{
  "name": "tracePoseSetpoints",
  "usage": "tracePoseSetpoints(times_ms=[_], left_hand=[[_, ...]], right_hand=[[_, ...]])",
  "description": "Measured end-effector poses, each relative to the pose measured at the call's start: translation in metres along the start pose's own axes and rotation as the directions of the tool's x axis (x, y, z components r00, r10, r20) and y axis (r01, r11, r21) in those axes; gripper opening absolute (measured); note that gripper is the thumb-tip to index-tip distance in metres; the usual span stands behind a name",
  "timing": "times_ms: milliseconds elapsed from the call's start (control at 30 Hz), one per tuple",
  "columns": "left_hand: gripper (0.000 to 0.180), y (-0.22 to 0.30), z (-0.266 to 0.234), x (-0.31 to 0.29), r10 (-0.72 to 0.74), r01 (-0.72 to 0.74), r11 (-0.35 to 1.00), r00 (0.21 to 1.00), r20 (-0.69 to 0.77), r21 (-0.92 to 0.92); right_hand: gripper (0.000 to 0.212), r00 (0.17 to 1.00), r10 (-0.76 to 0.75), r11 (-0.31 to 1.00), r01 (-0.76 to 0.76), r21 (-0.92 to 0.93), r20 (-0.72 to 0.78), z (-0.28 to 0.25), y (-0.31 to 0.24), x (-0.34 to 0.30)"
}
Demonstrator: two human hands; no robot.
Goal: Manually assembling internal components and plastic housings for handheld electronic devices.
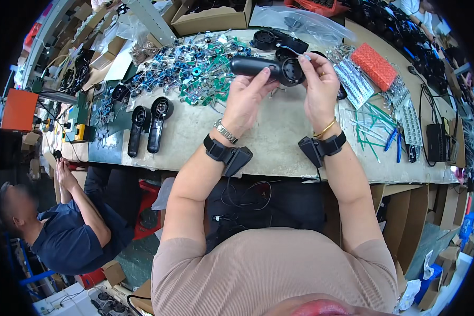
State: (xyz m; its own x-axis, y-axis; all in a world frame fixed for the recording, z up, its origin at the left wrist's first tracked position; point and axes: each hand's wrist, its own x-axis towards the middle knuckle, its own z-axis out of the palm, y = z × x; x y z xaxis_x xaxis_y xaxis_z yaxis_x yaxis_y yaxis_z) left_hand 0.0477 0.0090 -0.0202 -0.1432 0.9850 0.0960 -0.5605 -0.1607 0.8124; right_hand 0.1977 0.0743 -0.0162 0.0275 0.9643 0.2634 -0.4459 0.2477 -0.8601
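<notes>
Above the workbench, my left hand (247,97) wraps round the handle of a black handheld fan housing (250,65), its thumb lying along the casing. The housing's round, hollow head points to the right. My right hand (321,79) is closed at that head's edge, thumb and fingers pinched together; a thin pale wire shows by the fingertips. Whether the fingers grip the rim or the wire is hard to make out. Just behind lie more black fan housings (263,39), partly covered by my hands. Two similar fan shells (160,124) rest on the bench to the left.
A heap of green circuit boards with wires (200,71) spreads over the back left. To the right are a red bubble-wrap bundle (374,66), green-white strips (371,126), blue-handled pliers (398,145) and a black power box (437,142). Another person (73,226) sits at my left.
</notes>
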Motion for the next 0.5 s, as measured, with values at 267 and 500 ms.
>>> tracePoseSetpoints(times_ms=[267, 500], left_hand=[[0.016, 0.021, -0.011, 0.004, -0.052, 0.033, 0.988, 0.991, -0.126, -0.15], [0.017, 0.027, -0.012, 0.004, 0.023, -0.039, 0.993, 0.989, -0.148, -0.107]], right_hand=[[0.019, 0.98, -0.166, 0.969, 0.183, -0.169, 0.108, 0.004, -0.009, -0.002], [0.017, 0.952, -0.17, 0.94, 0.235, -0.249, 0.256, 0.007, -0.013, -0.01]])
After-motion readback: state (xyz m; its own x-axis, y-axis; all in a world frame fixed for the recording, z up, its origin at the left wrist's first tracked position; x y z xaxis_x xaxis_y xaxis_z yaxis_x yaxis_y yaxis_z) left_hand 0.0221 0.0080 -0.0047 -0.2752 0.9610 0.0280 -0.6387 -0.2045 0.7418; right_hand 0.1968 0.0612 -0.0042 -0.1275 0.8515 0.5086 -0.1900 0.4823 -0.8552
